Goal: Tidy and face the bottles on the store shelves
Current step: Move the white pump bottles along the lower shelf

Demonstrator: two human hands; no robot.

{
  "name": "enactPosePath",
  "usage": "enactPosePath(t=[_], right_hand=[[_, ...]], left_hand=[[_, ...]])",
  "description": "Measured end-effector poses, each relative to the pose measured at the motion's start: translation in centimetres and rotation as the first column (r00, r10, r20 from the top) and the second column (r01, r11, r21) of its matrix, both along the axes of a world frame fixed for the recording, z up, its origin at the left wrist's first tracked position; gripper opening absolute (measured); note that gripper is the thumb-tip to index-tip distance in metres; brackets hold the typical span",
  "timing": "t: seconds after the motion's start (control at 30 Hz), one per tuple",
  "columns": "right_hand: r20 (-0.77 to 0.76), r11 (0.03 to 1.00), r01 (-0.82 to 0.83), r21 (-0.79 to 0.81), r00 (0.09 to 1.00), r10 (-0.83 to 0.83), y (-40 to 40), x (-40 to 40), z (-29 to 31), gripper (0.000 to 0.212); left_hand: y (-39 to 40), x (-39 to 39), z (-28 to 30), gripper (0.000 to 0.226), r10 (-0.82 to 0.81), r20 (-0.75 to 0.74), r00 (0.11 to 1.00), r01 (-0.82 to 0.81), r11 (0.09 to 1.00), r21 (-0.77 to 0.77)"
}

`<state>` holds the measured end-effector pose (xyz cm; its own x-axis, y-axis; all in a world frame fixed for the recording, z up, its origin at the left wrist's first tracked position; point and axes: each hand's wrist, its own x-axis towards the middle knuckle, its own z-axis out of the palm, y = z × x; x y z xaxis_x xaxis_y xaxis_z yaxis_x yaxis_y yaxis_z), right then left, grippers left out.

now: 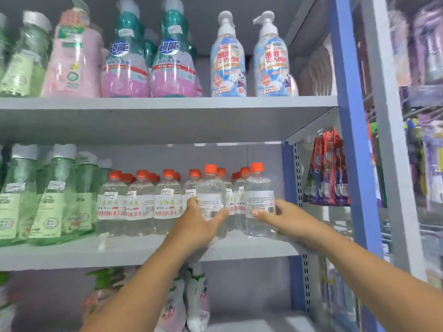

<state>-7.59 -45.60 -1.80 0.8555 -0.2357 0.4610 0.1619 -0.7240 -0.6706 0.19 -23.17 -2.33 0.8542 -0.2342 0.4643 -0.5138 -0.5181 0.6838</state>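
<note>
Shelves fill the head view, three grey tiers framed by a blue upright (pixel 350 130) at three o'clock. On the middle shelf (pixel 143 252) stands a row of clear bottles with orange caps (pixel 141 202), flanked at nine o'clock by green bottles (pixel 55 200). The left hand (pixel 199 224) grasps one clear bottle (pixel 211 195), thumb on its left side and fingers curled round the front under the barcode; this bottle's back label faces out. At three o'clock from it, the right hand (pixel 280 215) grips the end bottle (pixel 260 197), thumb across the lower front, fingers behind; its barcode also faces out. Both held bottles sit forward of the row, near the shelf's front edge, just beside each other. At twelve o'clock, the top shelf carries two pump bottles (pixel 227 58), two teal-and-pink bottles (pixel 148 56) and a pink bottle (pixel 74 56). Red packets (pixel 328 168) hang at three o'clock beyond the upright. White pouches (pixel 191 305) stand blurred at six o'clock.
</note>
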Motion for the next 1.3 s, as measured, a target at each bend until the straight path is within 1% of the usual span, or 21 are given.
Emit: enactPosePath(t=[0.07,0.1,0.17,0.27,0.33,0.4,0.43,0.5,0.53,0.57,0.63,0.67,0.73,0.8,0.87,0.9,0.93,1.03,1.13,1.17,1.3], right_hand=[[-0.006,0.999,-0.03,0.02,1.0,0.03,-0.5,0.5,-0.4,0.058],[-0.012,0.999,-0.042,0.024,0.999,0.042,-0.8,0.7,-0.4,0.06],[-0.017,0.998,-0.048,0.043,0.999,0.049,-1.0,0.7,-0.3,0.058],[0.008,0.998,-0.023,0.059,1.0,0.023,-1.1,0.5,-0.4,0.055],[-0.004,0.994,-0.063,0.092,0.998,0.064,-1.2,0.6,-0.3,0.053],[-0.033,0.98,-0.123,0.157,0.991,0.13,-1.9,0.8,-0.1,0.069],[-0.046,0.974,-0.141,0.179,0.987,0.152,-2.0,0.8,0.0,0.078],[-0.07,0.98,-0.133,0.147,0.987,0.144,-1.9,0.9,0.2,0.088],[-0.081,0.987,-0.117,0.113,0.989,0.127,-1.6,1.1,0.1,0.09],[-0.086,0.993,-0.095,0.077,0.991,0.102,-1.1,1.1,0.1,0.088],[-0.06,0.999,-0.045,0.026,0.997,0.047,-0.3,1.0,0.0,0.074],[-0.041,0.999,-0.03,0.029,0.999,0.031,-0.4,1.2,-0.1,0.073],[-0.028,0.999,-0.02,0.044,0.999,0.022,-1.0,1.4,-0.2,0.078],[-0.038,0.999,-0.008,0.052,0.999,0.01,-1.3,1.3,-0.2,0.083],[-0.044,0.998,-0.006,0.06,0.999,0.008,-1.0,1.3,0.0,0.083],[-0.046,0.999,-0.007,0.054,0.999,0.009,-0.5,1.1,0.1,0.081],[-0.042,0.999,-0.007,0.051,0.999,0.009,-0.2,1.2,0.1,0.078],[-0.003,0.997,-0.029,0.075,1.0,0.03,-0.1,1.5,0.0,0.063],[0.007,0.998,-0.028,0.056,1.0,0.028,-0.5,1.2,-0.2,0.045],[0.001,0.999,-0.027,0.039,1.0,0.027,-0.5,1.1,-0.3,0.044],[-0.025,0.999,-0.051,0.001,0.998,0.051,0.2,0.6,-0.1,0.054]], left_hand=[[0.6,0.2,-0.1,0.065,-0.064,-0.025,0.998,0.065,0.998,0.02],[0.9,0.3,-0.1,0.057,-0.085,-0.023,0.996,0.086,0.996,0.018],[1.2,0.5,-0.2,0.049,-0.101,-0.021,0.995,0.101,0.995,-0.003],[0.7,-0.2,-0.1,0.054,-0.13,-0.034,0.991,0.129,0.991,-0.026],[0.4,0.0,-0.1,0.058,-0.151,-0.031,0.988,0.15,0.988,-0.026],[0.4,0.3,-0.1,0.056,-0.144,-0.015,0.989,0.144,0.989,-0.033],[0.6,0.4,-0.1,0.051,-0.13,-0.014,0.991,0.129,0.991,-0.031],[0.9,0.6,0.1,0.043,-0.128,-0.033,0.991,0.127,0.991,-0.036],[1.0,0.6,0.1,0.043,-0.139,-0.037,0.99,0.137,0.99,-0.038],[0.9,0.6,0.0,0.047,-0.146,-0.038,0.989,0.144,0.988,-0.048],[0.6,0.5,-0.2,0.062,-0.137,-0.024,0.99,0.135,0.988,-0.081],[0.5,0.4,-0.2,0.07,-0.126,-0.009,0.992,0.125,0.988,-0.089],[0.2,0.4,-0.3,0.079,-0.118,0.014,0.993,0.118,0.989,-0.085],[0.3,0.3,0.0,0.071,-0.13,-0.016,0.991,0.129,0.99,-0.065],[0.6,0.3,0.0,0.049,-0.148,-0.044,0.988,0.147,0.989,-0.03],[0.7,0.5,-0.1,0.043,-0.154,-0.04,0.987,0.153,0.988,-0.024],[0.8,0.6,-0.2,0.044,-0.156,-0.031,0.987,0.155,0.988,-0.023],[0.7,0.9,-0.4,0.065,-0.128,-0.014,0.992,0.127,0.992,-0.016],[0.7,1.1,-0.5,0.07,-0.124,-0.006,0.992,0.124,0.992,-0.014],[0.8,1.2,-0.6,0.07,-0.13,-0.005,0.991,0.13,0.991,-0.015],[0.9,1.3,-0.6,0.062,-0.152,0.012,0.988,0.152,0.988,0.004]])
